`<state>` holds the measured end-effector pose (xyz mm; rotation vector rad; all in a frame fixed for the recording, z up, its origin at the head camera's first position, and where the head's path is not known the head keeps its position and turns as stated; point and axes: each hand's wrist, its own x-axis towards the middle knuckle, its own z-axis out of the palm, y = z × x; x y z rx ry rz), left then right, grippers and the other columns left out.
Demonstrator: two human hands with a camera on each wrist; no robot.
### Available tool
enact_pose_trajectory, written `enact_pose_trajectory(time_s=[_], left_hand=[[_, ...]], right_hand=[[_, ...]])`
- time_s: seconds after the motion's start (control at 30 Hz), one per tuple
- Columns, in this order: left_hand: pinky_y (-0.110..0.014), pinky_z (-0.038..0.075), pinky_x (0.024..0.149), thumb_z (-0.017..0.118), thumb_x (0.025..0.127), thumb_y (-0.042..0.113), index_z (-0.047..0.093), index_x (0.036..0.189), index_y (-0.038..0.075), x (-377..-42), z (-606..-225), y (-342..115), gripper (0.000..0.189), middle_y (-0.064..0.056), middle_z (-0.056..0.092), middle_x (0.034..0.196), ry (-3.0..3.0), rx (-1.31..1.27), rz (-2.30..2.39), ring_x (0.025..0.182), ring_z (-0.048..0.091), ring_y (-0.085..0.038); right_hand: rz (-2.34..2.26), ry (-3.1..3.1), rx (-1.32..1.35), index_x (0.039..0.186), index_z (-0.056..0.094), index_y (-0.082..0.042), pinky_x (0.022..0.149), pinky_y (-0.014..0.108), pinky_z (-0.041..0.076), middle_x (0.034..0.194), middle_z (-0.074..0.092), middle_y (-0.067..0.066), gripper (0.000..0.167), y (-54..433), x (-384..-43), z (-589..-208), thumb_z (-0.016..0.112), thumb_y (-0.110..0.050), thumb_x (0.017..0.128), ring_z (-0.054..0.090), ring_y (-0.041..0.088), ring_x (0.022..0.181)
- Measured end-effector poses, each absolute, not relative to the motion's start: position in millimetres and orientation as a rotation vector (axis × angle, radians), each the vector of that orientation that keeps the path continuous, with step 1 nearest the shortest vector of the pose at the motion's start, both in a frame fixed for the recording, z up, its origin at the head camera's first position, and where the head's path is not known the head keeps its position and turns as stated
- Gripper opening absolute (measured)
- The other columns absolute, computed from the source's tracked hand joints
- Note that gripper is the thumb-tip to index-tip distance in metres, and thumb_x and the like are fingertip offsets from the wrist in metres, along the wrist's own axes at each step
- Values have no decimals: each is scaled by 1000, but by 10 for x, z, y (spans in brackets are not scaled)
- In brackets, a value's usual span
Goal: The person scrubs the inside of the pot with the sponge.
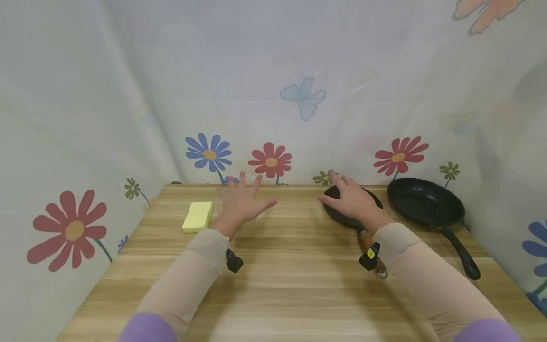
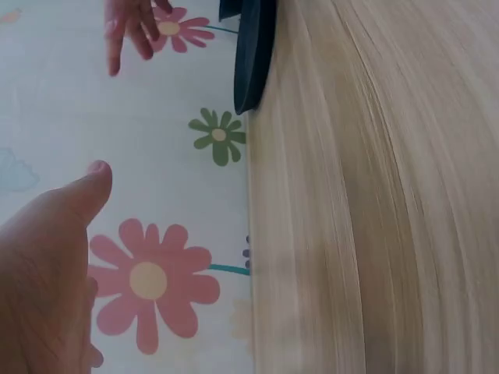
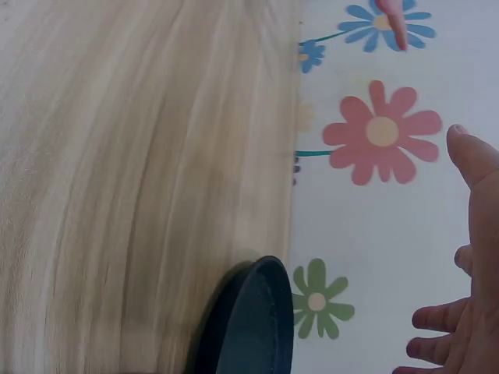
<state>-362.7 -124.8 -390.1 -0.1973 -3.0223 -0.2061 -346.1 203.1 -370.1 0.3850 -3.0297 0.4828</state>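
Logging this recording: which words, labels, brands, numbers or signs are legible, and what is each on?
None can be read in any view.
Yellow patch on the black wrist device near the right hand: too small to tell whether it bears a mark.
Yellow block, smaller pan, larger pan: no lettering visible.

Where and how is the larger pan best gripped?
Likely by its slim black handle, with the right hand coming from the near side: the handle juts that way, well apart from the smaller pan.
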Motion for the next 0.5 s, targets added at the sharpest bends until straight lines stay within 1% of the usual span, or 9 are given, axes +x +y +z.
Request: enact_pose_trajectory(time_s=[0.03,0.1,0.2,0.3,0.43,0.5], left_hand=[[-82,4,106,29,79,93,9,163,35,-3636,-3894,-1277,104,-19,1,168,-3015,-186,-206,149,1,-55],[-83,9,105,33,83,89,11,164,32,-3649,-3887,-1352,102,-20,6,168,-2995,-155,-217,148,7,-56],[-82,14,104,39,86,84,14,164,27,-3661,-3901,-1502,100,-22,12,167,-2976,-109,-249,147,14,-57],[-81,19,104,41,87,82,18,163,22,-3669,-3970,-1686,100,-24,16,165,-2949,-80,-298,144,19,-57],[-78,23,104,48,87,77,24,162,19,-3651,-4056,-1918,98,-28,22,161,-2909,-44,-400,142,25,-55],[-77,24,104,49,87,76,24,161,17,-3643,-4096,-2022,98,-29,23,160,-2905,-20,-456,141,26,-55]], right_hand=[[517,-3023,373,164,6,-21,107,68,34,163,21,27,106,2058,-3460,-3697,44,-83,87,30,49,144],[567,-3005,357,164,5,-20,105,68,36,161,24,28,107,2113,-3457,-3693,43,-83,87,34,50,142],[637,-2979,344,164,5,-17,106,68,34,160,25,29,104,2205,-3432,-3701,44,-79,90,33,50,142],[722,-2950,333,164,8,-13,110,66,31,160,27,29,100,2317,-3365,-3719,47,-72,94,31,48,144],[809,-2918,276,163,11,-11,108,66,33,155,37,30,96,2471,-3230,-3747,50,-67,96,38,49,139],[870,-2909,245,163,11,-12,106,67,35,153,40,30,94,2543,-3157,-3766,52,-64,97,42,49,136]])
